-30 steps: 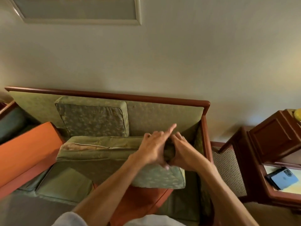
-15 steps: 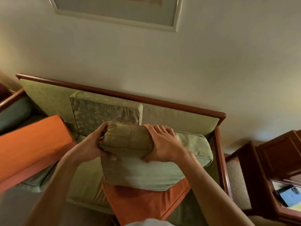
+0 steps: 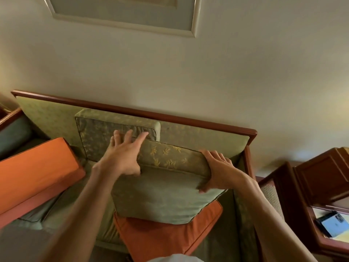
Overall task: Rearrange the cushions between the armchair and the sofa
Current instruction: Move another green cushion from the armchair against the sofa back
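A green cushion (image 3: pixel 164 193) stands tilted on the sofa seat (image 3: pixel 79 208), resting on an orange cushion (image 3: pixel 166 237) below it. My left hand (image 3: pixel 122 157) lies on the green cushion's upper left corner, fingers spread and thumb under the edge. My right hand (image 3: pixel 219 171) grips its upper right corner. Behind it a second green patterned cushion (image 3: pixel 105 135) leans against the sofa's backrest (image 3: pixel 207 137). A long orange cushion (image 3: pixel 34 171) lies across the sofa's left side.
The sofa's wooden frame (image 3: pixel 132 108) runs along the wall, under a framed picture (image 3: pixel 122 14). A dark wooden side table (image 3: pixel 321 186) stands at the right, with a phone (image 3: pixel 332 224) on it. Another seat shows at the far left edge (image 3: pixel 11 133).
The green cushion went from lying flat to standing tilted in front of the backrest. My hands moved from its middle to its two upper corners, and my view shifted left and up.
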